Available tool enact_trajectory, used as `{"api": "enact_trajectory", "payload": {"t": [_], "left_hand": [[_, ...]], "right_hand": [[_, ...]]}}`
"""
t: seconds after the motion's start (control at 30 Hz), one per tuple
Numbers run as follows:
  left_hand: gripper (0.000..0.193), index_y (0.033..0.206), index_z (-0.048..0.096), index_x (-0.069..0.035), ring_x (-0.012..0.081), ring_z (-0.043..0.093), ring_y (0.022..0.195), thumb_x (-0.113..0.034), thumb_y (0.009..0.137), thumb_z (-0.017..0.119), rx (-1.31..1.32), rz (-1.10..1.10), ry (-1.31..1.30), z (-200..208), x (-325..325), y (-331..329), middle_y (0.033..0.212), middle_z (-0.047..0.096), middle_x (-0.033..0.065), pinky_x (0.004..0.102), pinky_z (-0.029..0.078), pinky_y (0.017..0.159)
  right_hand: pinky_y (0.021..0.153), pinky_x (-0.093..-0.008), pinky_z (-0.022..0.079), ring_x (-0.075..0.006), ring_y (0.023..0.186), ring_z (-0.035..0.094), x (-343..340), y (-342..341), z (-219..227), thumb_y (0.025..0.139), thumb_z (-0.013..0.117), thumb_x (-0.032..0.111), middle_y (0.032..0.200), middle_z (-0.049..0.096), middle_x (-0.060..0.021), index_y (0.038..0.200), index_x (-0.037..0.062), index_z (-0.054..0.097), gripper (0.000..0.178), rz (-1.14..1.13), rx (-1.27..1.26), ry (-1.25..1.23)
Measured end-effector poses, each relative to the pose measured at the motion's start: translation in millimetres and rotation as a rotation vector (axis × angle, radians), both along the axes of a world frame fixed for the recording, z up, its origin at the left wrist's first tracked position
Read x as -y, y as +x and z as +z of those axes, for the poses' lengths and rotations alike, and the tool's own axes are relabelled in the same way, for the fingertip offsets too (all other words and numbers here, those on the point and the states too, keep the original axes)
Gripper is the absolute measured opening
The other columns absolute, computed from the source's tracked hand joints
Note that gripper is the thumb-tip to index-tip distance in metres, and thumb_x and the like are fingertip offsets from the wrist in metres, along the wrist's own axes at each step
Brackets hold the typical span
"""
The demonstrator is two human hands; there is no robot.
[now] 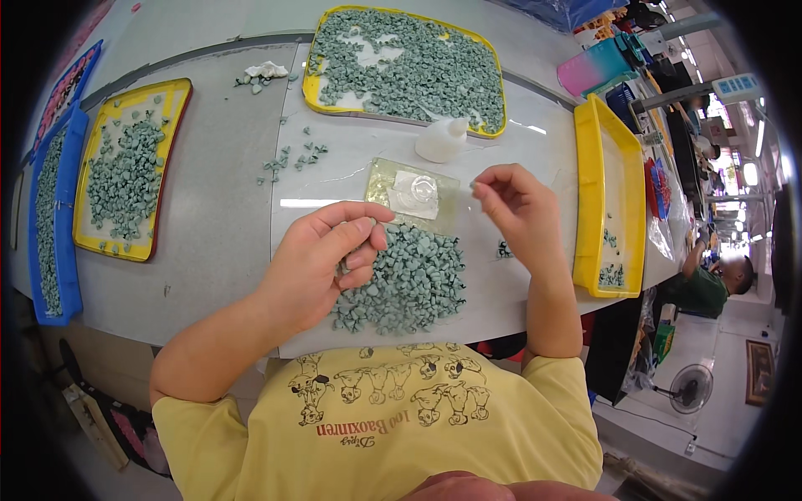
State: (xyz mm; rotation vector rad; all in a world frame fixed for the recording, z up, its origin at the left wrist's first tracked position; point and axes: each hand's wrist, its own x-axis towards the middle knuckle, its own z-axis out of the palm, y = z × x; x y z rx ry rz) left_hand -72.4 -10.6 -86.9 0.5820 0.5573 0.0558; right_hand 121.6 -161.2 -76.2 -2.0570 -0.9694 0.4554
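Note:
My left hand is closed in a pinch above a heap of small grey-green pieces. One such piece shows at its thumb and fingertips. To the right, my right hand is raised with thumb and forefinger pinched on a tiny grey-green piece. Between the hands lies a flat, translucent yellowish pad. On it are a white paper scrap and a clear round dish or blob. Behind the pad stands a white squeeze bottle with a pointed tip.
A yellow-rimmed tray of similar pieces lies at the back. At the left are another yellow tray and a blue bin. A yellow bin stands right, near a pink-and-teal bottle. Loose pieces are scattered mid-table.

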Motion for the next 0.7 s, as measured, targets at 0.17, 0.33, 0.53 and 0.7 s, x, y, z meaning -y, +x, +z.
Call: {"api": "enact_trajectory", "payload": {"t": [0.17, 0.33, 0.53, 0.7], "left_hand": [[0.016, 0.103, 0.051, 0.001, 0.0051, 0.036, 0.057, -0.007, 0.091, 0.046, 0.041, -0.009, -0.04, 2, 4, 2, 0.081, 0.052, 0.0043, 0.0193, 0.031, 0.048], [0.014, 0.101, 0.053, 0.0, 0.0056, 0.036, 0.056, -0.009, 0.091, 0.049, 0.079, -0.033, -0.047, -1, 4, 0, 0.081, 0.053, 0.0046, 0.0198, 0.031, 0.048], [0.018, 0.103, 0.056, 0.001, 0.0063, 0.036, 0.056, -0.011, 0.09, 0.054, 0.085, -0.037, 0.001, -7, 1, -3, 0.082, 0.053, 0.0049, 0.0204, 0.031, 0.048], [0.022, 0.108, 0.056, 0.002, 0.0059, 0.036, 0.056, -0.011, 0.09, 0.054, 0.038, -0.01, -0.003, -4, -2, -4, 0.085, 0.052, 0.0054, 0.0204, 0.031, 0.048]], "right_hand": [[0.059, -0.0219, 0.046, -0.0071, 0.065, 0.056, 0, -1, -10, 0.078, 0.064, 0.002, 0.077, 0.063, -0.0015, 0.086, 0.0009, 0.06, 0.009, 0.055, 0.038, 0.048], [0.062, -0.0285, 0.05, -0.0212, 0.07, 0.06, -4, 7, -20, 0.072, 0.066, 0.003, 0.08, 0.061, -0.0072, 0.087, 0.0047, 0.062, 0.015, 0.307, 0.627, -0.034], [0.061, -0.0312, 0.05, -0.0244, 0.073, 0.06, -7, 2, -25, 0.071, 0.066, 0.002, 0.082, 0.061, -0.0076, 0.084, 0.0047, 0.063, 0.013, 0.301, 0.696, -0.063], [0.06, -0.0309, 0.05, -0.0231, 0.071, 0.059, -13, -4, -21, 0.067, 0.068, -0.001, 0.081, 0.061, -0.0078, 0.084, 0.0023, 0.063, 0.018, 0.308, 0.694, 0.068]]}}
